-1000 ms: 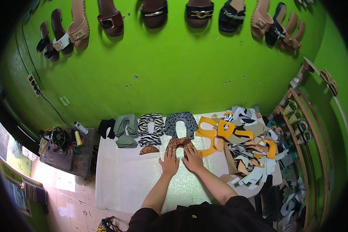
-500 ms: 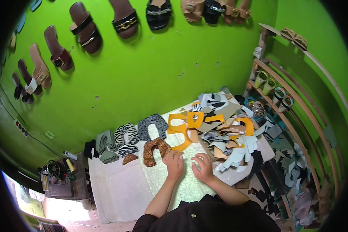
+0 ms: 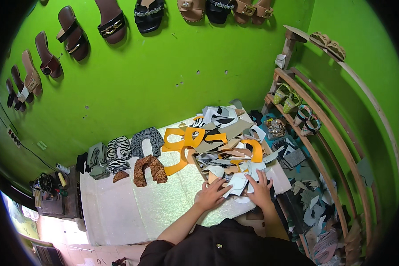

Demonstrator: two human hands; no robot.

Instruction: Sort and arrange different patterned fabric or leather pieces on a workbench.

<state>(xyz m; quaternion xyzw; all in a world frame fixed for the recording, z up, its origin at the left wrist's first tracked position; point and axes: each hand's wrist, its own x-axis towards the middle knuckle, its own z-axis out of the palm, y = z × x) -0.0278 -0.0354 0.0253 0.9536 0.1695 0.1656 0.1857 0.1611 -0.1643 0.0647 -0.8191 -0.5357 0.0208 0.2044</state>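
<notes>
At the near edge of the scrap pile I see the pale grey piece, lying between two hands. The left hand has its fingers spread over this edge; the right hand, farther right along it, has its fingers parted and bent. Whether either one pinches some scrap, I cannot tell from here. Left of the pile lies the yellow cutout, and farther left the leopard-patterned arch.
</notes>
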